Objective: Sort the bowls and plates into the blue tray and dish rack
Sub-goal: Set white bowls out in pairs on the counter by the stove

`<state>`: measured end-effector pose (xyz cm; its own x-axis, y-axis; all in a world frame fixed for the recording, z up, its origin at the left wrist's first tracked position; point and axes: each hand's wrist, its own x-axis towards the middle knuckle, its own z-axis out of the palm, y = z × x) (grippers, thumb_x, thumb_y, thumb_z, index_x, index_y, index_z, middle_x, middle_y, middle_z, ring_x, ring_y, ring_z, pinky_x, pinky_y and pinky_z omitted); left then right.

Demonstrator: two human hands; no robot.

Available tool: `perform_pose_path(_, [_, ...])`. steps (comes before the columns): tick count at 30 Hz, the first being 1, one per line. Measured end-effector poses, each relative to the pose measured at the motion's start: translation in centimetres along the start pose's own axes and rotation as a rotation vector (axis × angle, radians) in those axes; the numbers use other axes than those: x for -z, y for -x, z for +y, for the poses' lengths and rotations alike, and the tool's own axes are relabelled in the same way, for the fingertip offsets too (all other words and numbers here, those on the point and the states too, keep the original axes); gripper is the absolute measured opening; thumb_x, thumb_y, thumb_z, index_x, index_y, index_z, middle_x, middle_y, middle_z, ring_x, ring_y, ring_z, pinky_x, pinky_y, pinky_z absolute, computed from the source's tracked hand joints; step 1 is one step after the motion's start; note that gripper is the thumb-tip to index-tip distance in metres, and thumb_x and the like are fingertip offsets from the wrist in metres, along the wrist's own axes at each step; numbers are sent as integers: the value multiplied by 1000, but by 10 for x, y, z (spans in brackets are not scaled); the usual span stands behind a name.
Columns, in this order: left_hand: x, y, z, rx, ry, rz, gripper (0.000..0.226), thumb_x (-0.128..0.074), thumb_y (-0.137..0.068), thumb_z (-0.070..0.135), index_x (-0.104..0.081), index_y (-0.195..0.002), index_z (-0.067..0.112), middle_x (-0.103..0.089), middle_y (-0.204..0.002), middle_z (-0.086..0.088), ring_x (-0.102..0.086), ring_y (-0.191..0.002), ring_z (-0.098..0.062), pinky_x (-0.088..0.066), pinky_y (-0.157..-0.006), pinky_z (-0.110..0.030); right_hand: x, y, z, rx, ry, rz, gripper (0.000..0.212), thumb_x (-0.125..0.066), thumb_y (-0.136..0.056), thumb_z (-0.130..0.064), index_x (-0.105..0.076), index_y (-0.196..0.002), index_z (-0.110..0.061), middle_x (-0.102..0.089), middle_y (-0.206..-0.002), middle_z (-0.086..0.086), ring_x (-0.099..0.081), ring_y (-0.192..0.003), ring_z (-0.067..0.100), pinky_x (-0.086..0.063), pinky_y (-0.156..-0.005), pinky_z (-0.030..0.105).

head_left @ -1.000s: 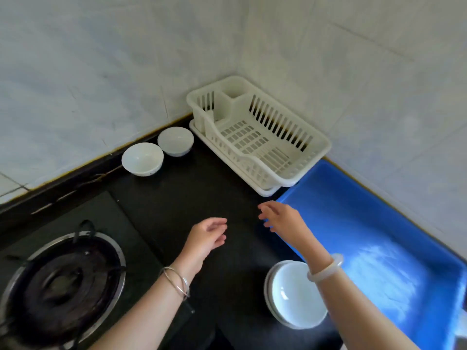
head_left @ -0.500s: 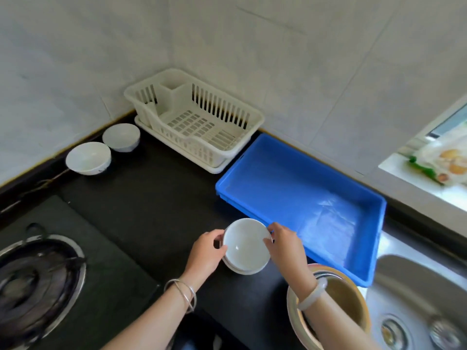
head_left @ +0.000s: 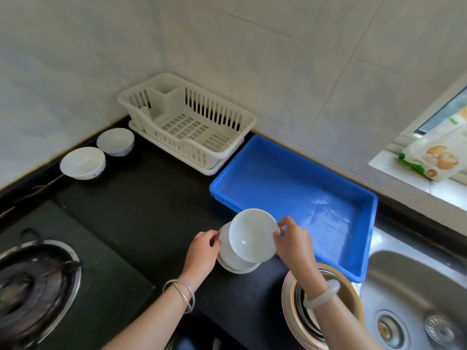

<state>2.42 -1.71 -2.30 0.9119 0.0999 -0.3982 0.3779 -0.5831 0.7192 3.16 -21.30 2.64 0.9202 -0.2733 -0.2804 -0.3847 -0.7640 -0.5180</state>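
Note:
My right hand (head_left: pixel 293 242) pinches the rim of a white plate (head_left: pixel 251 234) and holds it tilted above a small stack of white plates (head_left: pixel 233 261) on the black counter. My left hand (head_left: pixel 202 248) grips the left edge of that stack. The blue tray (head_left: pixel 298 188) lies just right of the plates and holds nothing. The white dish rack (head_left: pixel 187 122) stands in the corner, also with nothing in it. Two white bowls (head_left: pixel 83 162) (head_left: pixel 115 141) sit left of the rack by the wall.
A gas burner (head_left: pixel 32 279) fills the lower left. A round pot (head_left: pixel 323 309) sits under my right forearm, next to a steel sink (head_left: pixel 419 299). A food packet (head_left: pixel 434 157) lies on the window sill at right.
Both hands went from hovering over the counter to the plate stack. My right hand has lifted and tilted the top plate off the stack, toward the blue tray.

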Motion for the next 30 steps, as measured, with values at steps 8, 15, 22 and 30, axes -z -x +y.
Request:
perform_pose_path(8, [-11, 8, 10, 24, -32, 124, 26, -62, -83, 14, -56, -107, 23, -53, -103, 7, -57, -93, -13, -49, -75, -25, 22, 2, 3, -51, -116, 28, 7, -52, -88, -13, -53, -94, -17, -62, -93, 8, -63, -86, 30, -57, -74, 47])
perform_pose_path(15, [-7, 1, 23, 92, 42, 133, 21, -61, -83, 8, -58, -97, 23, -61, -104, 3, -56, -90, -11, -43, -68, -21, 25, 1, 9, -97, -153, -25, 20, -51, -89, -11, -61, -105, -17, -70, -95, 8, -69, -66, 22, -59, -64, 33])
perform_pose_path(22, [25, -6, 28, 120, 296, 119, 22, -63, -81, 7, -60, -90, 26, -61, -97, 6, -61, -89, -14, -58, -72, -35, 41, -3, -7, -97, -395, 3, 24, -54, -84, -6, -65, -99, -21, -70, -74, -8, -69, -51, 11, -56, -50, 19])
perform_pose_path(30, [94, -23, 12, 146, 570, 249, 30, -60, -82, -1, -58, -79, 29, -59, -89, 8, -58, -79, -8, -51, -52, -25, 47, -25, -72, 36, -496, -60, 32, -52, -83, -1, -70, -93, -26, -72, -82, 3, -71, -57, 14, -55, -50, 19])
